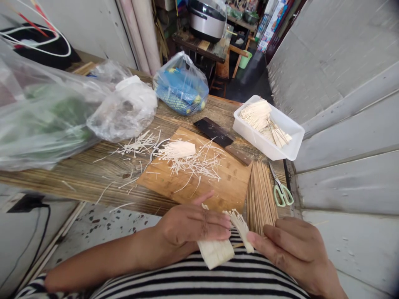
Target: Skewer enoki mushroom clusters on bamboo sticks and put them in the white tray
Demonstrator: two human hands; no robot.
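Observation:
My left hand (199, 228) is closed over a flat bunch of enoki mushrooms (216, 253), held close to the striped shirt. A thin bamboo skewer (238, 245) shows between this bunch and a smaller enoki bunch (240, 228). My right hand (293, 249) has its fingers curled around the skewer, a fingertip touching the smaller bunch; most of the skewer is hidden. Beyond the hands, a cutting board (230, 187) carries a trimmed enoki clump (181, 148) and loose strands. Many bamboo skewers (260, 191) lie beside the board.
A cleaver (215, 132) rests at the board's far edge. Green-handled scissors (282, 193) lie right of the skewers. A white tray (286, 124) holds skewered enoki. Plastic bags (124, 108) crowd the table's left, with a blue-patterned bag (182, 87) behind. A wall stands at right.

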